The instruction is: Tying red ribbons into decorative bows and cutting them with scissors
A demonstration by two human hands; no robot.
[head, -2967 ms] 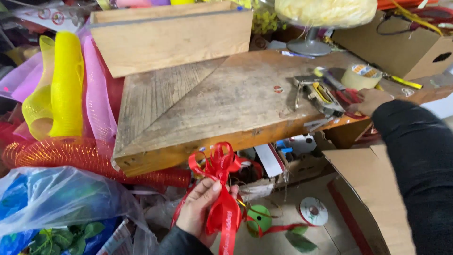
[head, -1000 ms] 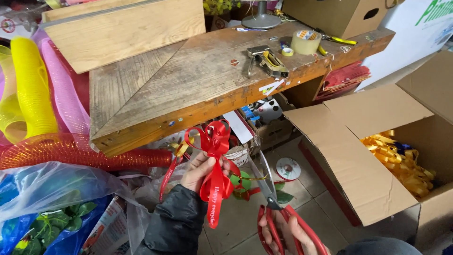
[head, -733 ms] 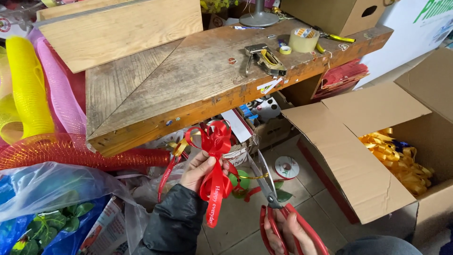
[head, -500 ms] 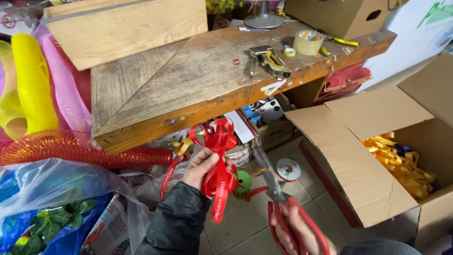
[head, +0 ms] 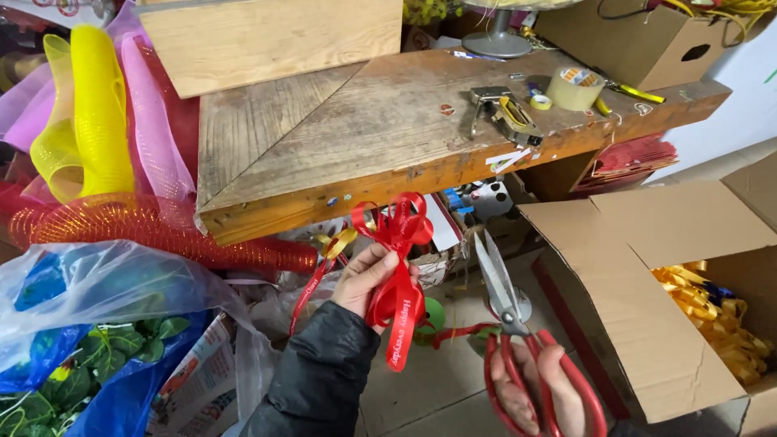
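My left hand (head: 368,275) grips a red ribbon bow (head: 398,235) by its middle, loops up and tails hanging down, just below the front edge of the wooden workbench (head: 340,154). My right hand (head: 526,388) holds red-handled scissors (head: 506,295) with the blades slightly parted and pointing up, a short way right of the bow and apart from it. A dark sleeve covers my left forearm.
A stapler (head: 502,113) and a tape roll (head: 575,87) lie on the bench. An open cardboard box (head: 647,324) with yellow ribbon bows (head: 712,311) stands at right. Yellow, pink and red mesh rolls (head: 97,137) and plastic bags (head: 97,324) crowd the left.
The scissors have risen from low in view toward the bow, blades now pointing up beside it. My left hand keeps the bow in about the same place.
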